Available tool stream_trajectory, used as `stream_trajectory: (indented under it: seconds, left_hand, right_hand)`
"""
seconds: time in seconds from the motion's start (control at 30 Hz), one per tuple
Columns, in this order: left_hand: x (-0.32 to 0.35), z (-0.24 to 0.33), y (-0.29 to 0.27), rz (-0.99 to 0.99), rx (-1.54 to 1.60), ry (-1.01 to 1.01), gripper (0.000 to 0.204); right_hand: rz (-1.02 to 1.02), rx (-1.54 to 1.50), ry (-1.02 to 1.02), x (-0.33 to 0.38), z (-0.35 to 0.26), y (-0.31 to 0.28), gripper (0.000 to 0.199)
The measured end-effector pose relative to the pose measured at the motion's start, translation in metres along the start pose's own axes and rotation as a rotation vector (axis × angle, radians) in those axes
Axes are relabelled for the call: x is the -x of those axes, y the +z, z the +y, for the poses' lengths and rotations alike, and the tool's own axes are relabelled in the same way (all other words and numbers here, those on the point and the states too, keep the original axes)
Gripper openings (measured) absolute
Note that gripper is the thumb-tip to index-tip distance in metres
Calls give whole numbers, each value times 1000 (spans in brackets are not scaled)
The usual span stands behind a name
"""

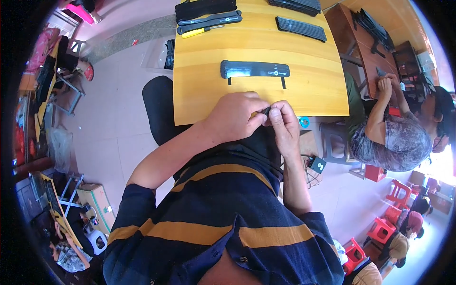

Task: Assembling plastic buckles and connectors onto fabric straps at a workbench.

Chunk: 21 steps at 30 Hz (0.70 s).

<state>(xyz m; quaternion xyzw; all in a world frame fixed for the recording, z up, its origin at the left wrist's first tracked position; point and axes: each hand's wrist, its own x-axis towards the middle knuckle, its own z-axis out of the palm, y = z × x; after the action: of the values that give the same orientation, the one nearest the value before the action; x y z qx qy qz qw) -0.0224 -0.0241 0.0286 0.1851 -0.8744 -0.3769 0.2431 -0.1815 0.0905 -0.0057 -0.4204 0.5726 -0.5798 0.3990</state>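
My left hand [232,114] and my right hand [284,124] meet at the near edge of the yellow wooden table [204,95]. Their fingertips are pinched together around a small black piece [266,111], mostly covered, whose kind I cannot make out. Just beyond them lies a long flat black strip [256,70] with rounded ends, a glossy surface and a pale printed mark. Two short black tabs stick out from its near side toward me. Neither hand touches this strip.
A screwdriver with a yellow handle [193,33] lies at the far left beside more black strips [209,19]. Black strips are stacked [301,29] at the far right. A blue tape roll [304,122] sits by the near right edge. Another person [399,137] works at a brown table.
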Motion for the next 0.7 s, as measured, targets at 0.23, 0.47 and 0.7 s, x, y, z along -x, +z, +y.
stream_trajectory:
  seconds: [0.23,0.47,0.7]
  left_hand:
    - [-1,-3,3,-48,-7,-12,20]
    - [-6,3,4,-99,80,6,15]
    - [-6,10,3,-74,30,18,14]
  right_hand:
    - [-41,14,38,2,0,-4,21]
    - [-31,-1,-6,7,5,-8,20]
    - [16,184,-142,11,-3,-1,17]
